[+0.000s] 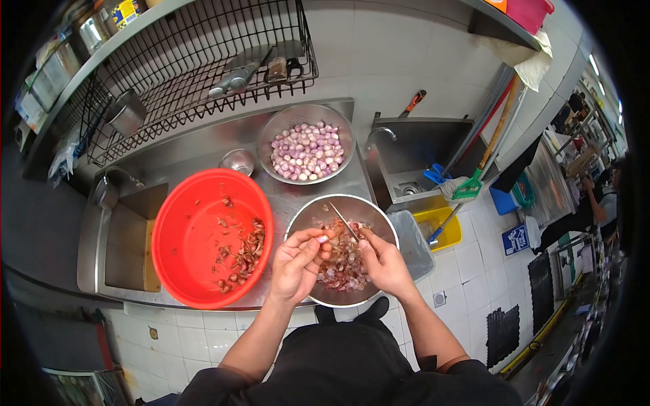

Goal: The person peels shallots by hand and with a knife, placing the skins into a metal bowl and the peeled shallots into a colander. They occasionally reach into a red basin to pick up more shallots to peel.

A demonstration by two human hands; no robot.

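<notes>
Over a steel bowl (345,300) of shallot skins (347,264), my left hand (298,262) pinches a small pale-purple shallot (322,239) between thumb and fingertips. My right hand (386,262) is closed round a small knife (344,222), its blade pointing up and to the left, just right of the shallot. Behind the bowl stands a metal colander (265,128) full of peeled shallots (307,152). To the left, a red basin (186,233) holds unpeeled shallots (237,276) and loose bits of skin.
A small metal bowl (238,162) sits between basin and colander. Sinks (128,243) (420,159) flank the steel counter. A wire rack (196,74) hangs above. A clear tub (414,247) and yellow bucket (447,230) are at right; another person (602,210) is far right.
</notes>
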